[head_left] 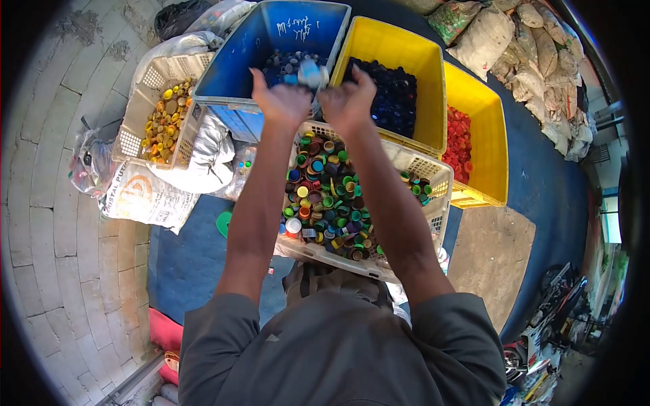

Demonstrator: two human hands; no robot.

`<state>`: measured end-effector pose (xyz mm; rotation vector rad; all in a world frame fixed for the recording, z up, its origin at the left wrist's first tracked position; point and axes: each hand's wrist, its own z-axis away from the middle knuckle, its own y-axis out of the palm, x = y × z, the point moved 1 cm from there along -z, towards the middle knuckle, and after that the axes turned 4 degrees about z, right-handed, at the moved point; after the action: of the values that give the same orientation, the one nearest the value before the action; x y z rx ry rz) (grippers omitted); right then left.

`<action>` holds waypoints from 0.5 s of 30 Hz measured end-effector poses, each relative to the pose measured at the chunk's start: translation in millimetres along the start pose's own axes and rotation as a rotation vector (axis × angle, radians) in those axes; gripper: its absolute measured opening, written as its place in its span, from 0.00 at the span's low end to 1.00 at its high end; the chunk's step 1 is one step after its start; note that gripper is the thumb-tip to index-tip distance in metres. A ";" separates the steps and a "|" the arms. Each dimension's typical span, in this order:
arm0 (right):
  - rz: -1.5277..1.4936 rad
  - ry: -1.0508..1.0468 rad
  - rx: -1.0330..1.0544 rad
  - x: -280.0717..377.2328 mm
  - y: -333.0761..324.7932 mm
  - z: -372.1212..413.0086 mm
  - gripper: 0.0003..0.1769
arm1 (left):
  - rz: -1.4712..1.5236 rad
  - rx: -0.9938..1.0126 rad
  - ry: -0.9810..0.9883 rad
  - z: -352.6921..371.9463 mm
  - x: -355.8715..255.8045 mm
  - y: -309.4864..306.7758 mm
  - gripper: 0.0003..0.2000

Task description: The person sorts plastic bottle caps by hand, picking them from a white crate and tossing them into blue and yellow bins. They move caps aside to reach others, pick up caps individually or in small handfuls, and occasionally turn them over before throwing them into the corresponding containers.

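Observation:
Both my hands reach over the near rim of the blue crate (233, 68), where white and light-coloured bottle caps (288, 62) lie. My left hand (284, 103) has its thumb raised, with the fingers smeared by motion. Beside it, over the gap between the blue crate and the yellow crate (399, 40) of dark blue caps (393, 98), my right hand (349, 100) is blurred too, its fingers partly hidden. Blurred white and pale blue caps (311, 73) appear just beyond both hands. Below my forearms, a white basket (433, 177) holds mixed, mostly green caps (332, 196).
Another yellow crate (489, 135) with red caps (458, 139) stands right. At left, a white basket (128, 142) holds yellow caps (166, 122) beside a printed sack (145, 196). Filled sacks (484, 40) are piled at upper right. A brown board (491, 257) lies on the blue floor.

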<state>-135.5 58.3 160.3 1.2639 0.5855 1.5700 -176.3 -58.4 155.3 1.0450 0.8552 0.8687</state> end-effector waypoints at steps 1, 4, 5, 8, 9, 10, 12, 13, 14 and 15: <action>0.014 -0.019 -0.029 10.3 10.6 1.7 0.37 | -0.005 -0.055 0.043 5.7 -8.5 11.4 0.54; 0.065 -0.084 -0.034 34.4 5.2 10.4 0.42 | -0.065 -0.096 0.124 19.5 -25.6 10.8 0.58; 0.084 -0.116 0.022 38.5 -12.0 18.8 0.42 | -0.120 -0.019 0.115 24.9 -28.7 -11.6 0.58; 0.092 -0.125 -0.046 50.8 -89.2 33.1 0.32 | -0.384 -0.142 0.116 42.3 -21.6 -76.0 0.50; 0.491 -0.298 -0.011 47.9 -132.5 34.8 0.29 | -0.494 -0.068 0.104 45.3 -17.0 -109.1 0.40; 0.892 -0.469 0.022 44.2 -165.5 40.8 0.26 | -0.605 0.010 0.088 51.3 -11.3 -132.7 0.32; 0.655 -0.308 -0.375 44.1 -191.9 65.1 0.20 | -0.709 -0.127 0.010 81.0 6.7 -145.4 0.14; 0.838 -0.251 -0.450 42.3 -216.3 72.8 0.18 | -0.847 -0.155 0.022 90.1 16.3 -154.7 0.12; 1.018 -0.189 -0.523 37.9 -243.2 78.3 0.16 | -0.986 -0.181 0.036 95.8 26.4 -168.4 0.11; 1.142 -0.248 -0.506 31.9 -258.2 87.3 0.15 | -1.125 -0.203 0.054 99.6 35.3 -179.8 0.09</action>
<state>47.6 168.9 -11.7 1.4112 -0.8214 2.1837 -40.0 -108.3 5.6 0.2404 1.1719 0.0130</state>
